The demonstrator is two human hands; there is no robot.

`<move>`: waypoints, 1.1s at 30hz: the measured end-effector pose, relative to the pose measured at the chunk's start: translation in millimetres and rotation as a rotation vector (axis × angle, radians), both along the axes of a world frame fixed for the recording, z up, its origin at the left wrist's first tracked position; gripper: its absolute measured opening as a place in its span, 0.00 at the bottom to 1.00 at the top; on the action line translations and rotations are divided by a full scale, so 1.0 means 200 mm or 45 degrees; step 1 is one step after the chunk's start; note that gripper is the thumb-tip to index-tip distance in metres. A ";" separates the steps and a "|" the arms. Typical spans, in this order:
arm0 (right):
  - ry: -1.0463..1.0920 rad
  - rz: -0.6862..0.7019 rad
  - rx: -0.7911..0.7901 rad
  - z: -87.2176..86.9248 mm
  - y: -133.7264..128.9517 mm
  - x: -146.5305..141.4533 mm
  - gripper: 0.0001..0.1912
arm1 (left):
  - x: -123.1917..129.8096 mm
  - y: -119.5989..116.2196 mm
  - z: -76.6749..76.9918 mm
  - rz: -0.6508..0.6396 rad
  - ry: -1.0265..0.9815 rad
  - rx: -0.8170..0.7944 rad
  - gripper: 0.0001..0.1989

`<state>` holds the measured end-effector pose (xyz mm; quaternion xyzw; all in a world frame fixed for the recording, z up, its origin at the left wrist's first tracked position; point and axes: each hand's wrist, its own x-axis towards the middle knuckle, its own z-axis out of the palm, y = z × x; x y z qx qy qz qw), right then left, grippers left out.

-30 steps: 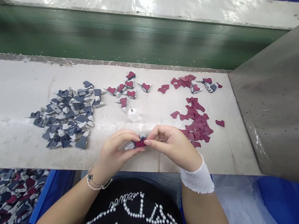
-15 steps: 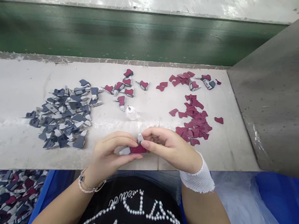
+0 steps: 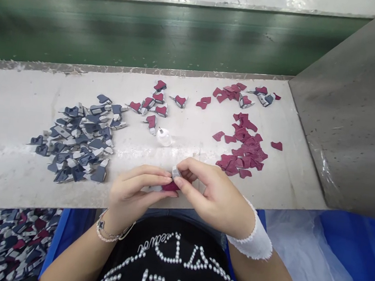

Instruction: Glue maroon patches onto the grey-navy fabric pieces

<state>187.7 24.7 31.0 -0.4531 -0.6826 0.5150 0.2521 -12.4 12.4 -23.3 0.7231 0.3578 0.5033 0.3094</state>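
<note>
Between my hands, near the front edge of the table, is a small grey plastic part with a dark red patch [image 3: 170, 186] on its face. My left hand [image 3: 138, 189] is closed round its left side, thumb below and fingers above. My right hand [image 3: 202, 188] pinches the light grey tip at its upper right between thumb and forefinger. Much of the part is hidden by my fingers. Just beyond my hands stands a small clear bottle with a thin nozzle [image 3: 164, 137].
A heap of blue-and-grey parts [image 3: 81, 139] lies left on the white table [image 3: 129, 152]. Red-faced parts [image 3: 157, 98] sit beyond the bottle. Loose red patches [image 3: 248, 148] are piled right. A metal panel [image 3: 349, 112] borders the right; a bin of parts [image 3: 8, 238] stands lower left.
Both hands keep hold of the part, which is more covered by my fingers now. My right hand has shifted slightly. The whole view has tilted a little.
</note>
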 end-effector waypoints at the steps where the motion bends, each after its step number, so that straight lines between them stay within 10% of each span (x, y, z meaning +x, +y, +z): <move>1: 0.007 0.003 -0.004 0.00 0.00 0.00 0.06 | 0.00 0.00 0.01 0.006 -0.012 -0.018 0.20; 33: -0.143 0.116 -0.011 0.12 -0.06 0.03 0.07 | -0.02 -0.05 0.12 -0.088 0.094 0.004 0.21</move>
